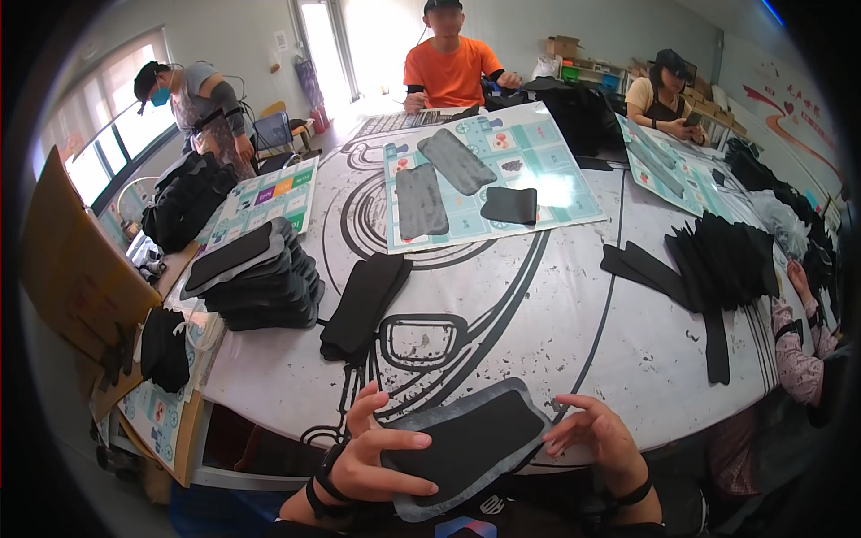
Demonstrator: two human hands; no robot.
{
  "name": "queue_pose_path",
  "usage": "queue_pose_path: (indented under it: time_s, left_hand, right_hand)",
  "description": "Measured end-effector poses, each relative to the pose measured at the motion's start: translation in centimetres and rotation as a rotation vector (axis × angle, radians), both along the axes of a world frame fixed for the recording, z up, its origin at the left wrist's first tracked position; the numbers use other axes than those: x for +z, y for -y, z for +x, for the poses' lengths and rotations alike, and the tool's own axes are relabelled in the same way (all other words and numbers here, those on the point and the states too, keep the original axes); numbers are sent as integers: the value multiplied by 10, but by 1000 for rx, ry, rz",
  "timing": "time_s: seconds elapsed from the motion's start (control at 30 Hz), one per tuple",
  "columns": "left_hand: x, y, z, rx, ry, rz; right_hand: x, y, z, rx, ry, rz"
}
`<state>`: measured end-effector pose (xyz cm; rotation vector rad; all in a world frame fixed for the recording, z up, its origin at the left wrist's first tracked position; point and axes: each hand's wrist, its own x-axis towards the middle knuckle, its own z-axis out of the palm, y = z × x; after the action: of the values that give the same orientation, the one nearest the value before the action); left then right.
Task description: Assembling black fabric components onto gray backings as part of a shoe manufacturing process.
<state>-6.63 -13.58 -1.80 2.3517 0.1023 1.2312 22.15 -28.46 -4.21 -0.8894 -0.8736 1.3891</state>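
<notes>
A flat black pad with a wavy grey border (480,444) is tilted over the table's near edge. My left hand (372,457) grips its left side, two fingers lying across the black face; the thumb's hold is hard to make out. At the pad's right end is my right hand (599,437), fingers apart, fingertips at or just beside the border. Beyond the left hand lies a small pile of black fabric strips (363,305). Farther left stands a stack of similar grey-bordered pads (260,278).
A printed board (574,202) carries grey pads (421,202) and a folded black piece (509,205). Black strips fan out in a pile (717,260) at right. A cardboard box (76,260) stands left. A person in orange (453,72) is across the table; others sit or stand around it.
</notes>
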Motion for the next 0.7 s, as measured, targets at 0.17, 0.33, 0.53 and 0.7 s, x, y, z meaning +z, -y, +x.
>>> queue_pose_path:
  time_s: [0.17, 0.33, 0.53, 0.7]
  left_hand:
    - [-4, 2, 9, -48, 145, 40]
    - [-4, 5, 16, -257, 194, -69]
    - [5, 4, 14, -291, 109, -70]
    - [-17, -5, 13, -126, 61, -239]
  right_hand:
    - [-6, -9, -1, -112, 175, -16]
    - [-9, -13, -2, -127, 136, 105]
    - [5, -7, 1, -50, 61, -67]
    - [6, -9, -11, -362, -17, 38]
